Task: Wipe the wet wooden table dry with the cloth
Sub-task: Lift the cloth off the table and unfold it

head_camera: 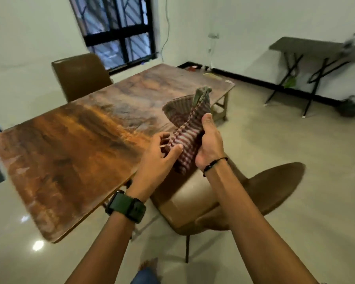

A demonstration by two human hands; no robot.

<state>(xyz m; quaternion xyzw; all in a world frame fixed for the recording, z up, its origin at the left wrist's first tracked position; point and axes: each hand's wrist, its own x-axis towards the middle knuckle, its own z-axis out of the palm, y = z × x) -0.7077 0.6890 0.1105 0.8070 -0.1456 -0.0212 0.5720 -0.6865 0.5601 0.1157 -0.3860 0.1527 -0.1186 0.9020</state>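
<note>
A red-and-white striped cloth [188, 132] with a green end is held up in the air between both hands, off the right edge of the wooden table [74, 152]. My left hand [160, 154] pinches its lower part with thumb and fingers. My right hand [208, 144] grips the cloth from the right, thumb up along it. The tabletop is long, brown and streaked with a dull sheen; the cloth does not touch it.
A woven basket [175, 108] stands on the table behind the cloth. A brown chair [230, 199] sits right below my hands, another chair [80, 76] at the table's far side. A grey folding table [316, 49] stands by the right wall.
</note>
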